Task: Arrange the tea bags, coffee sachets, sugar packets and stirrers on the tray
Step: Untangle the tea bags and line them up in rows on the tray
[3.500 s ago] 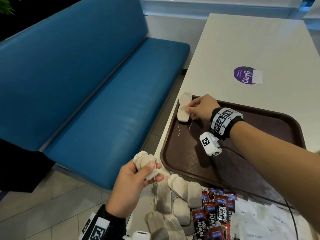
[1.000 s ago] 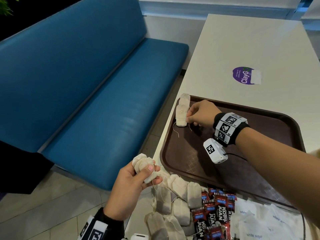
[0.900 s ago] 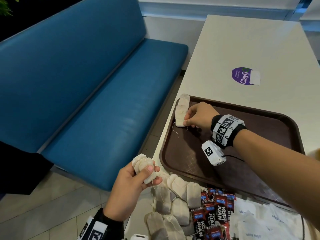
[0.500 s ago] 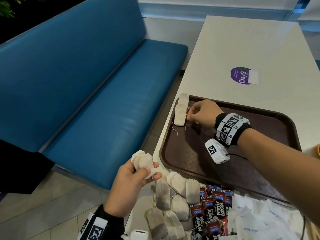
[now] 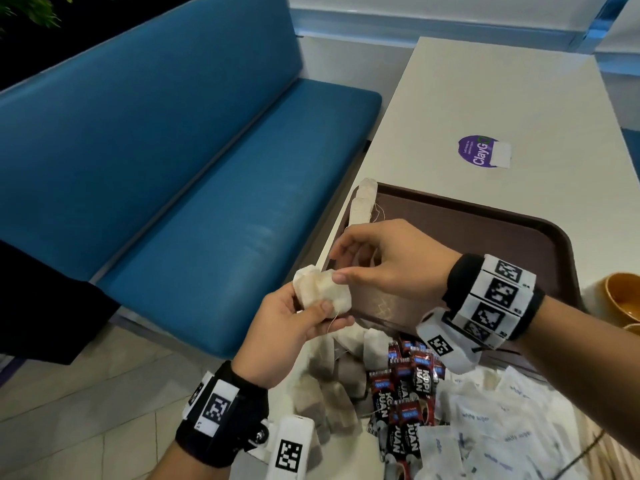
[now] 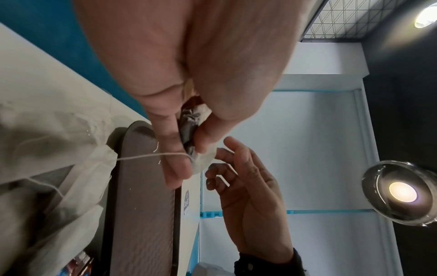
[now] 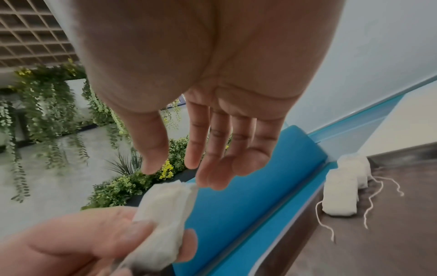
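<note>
Our left hand (image 5: 294, 327) pinches limp, featherlight tea bags (image 5: 322, 294) while our right hand (image 5: 384, 265), fingers loose and empty, reaches for the top corner nearest its fingertips (image 7: 212, 182).

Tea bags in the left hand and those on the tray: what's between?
The open right hand, over the tray, by the held tea bags; head view shows it.

i see soft matt paper tea bags (image 5: 323, 292) with thin cotton-like strings, brown tray (image 5: 485, 230) plastic with fine rough texture, glossy foil-look coffee sachets (image 5: 405, 393), matt white paper sugar packets (image 5: 491, 420), smooth matt table (image 5: 502, 98), blue vinyl-look bench (image 5: 173, 150).
</note>
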Demonstrator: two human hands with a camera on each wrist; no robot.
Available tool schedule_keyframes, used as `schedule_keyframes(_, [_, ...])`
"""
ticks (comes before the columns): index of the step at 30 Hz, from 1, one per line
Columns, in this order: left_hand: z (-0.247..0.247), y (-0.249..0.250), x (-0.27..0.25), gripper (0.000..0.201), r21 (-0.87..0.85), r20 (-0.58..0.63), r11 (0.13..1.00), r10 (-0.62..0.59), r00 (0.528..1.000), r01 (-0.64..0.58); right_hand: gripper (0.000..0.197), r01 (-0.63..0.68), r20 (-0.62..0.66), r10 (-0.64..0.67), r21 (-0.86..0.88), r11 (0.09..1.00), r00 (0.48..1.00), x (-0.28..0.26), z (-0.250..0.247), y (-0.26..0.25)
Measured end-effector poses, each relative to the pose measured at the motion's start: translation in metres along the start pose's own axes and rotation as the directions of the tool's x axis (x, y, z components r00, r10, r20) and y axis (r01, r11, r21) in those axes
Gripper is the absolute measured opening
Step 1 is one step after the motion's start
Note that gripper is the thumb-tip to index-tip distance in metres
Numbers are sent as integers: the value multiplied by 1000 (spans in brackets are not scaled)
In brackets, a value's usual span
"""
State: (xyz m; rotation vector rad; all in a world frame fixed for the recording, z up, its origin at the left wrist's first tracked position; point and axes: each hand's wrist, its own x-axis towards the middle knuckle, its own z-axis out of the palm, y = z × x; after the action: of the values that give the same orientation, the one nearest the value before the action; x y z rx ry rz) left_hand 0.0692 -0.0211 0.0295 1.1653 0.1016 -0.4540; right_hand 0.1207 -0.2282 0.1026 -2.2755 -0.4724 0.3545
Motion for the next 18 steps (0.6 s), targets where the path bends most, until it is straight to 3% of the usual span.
schedule_keyframes(6, [5, -2, -6, 26, 32, -38, 999, 23, 999, -21, 26, -25, -51, 29, 73, 997, 998, -12, 11, 9])
schedule_keyframes(9, [3, -3, -6, 28, 2, -41, 1000, 28, 999, -28, 28, -83, 15, 81, 129, 988, 997, -12, 11, 16])
schedule_keyframes(12, [2, -3, -3, 30, 2, -46, 1000, 31, 998, -31, 18, -82, 56, 74, 164, 983, 996, -10, 13, 22])
schedule_keyframes(18, [-5, -5, 3, 31, -18, -94, 1000, -6, 996, 4, 9, -67, -106, 95, 244, 968, 990, 0, 10, 30])
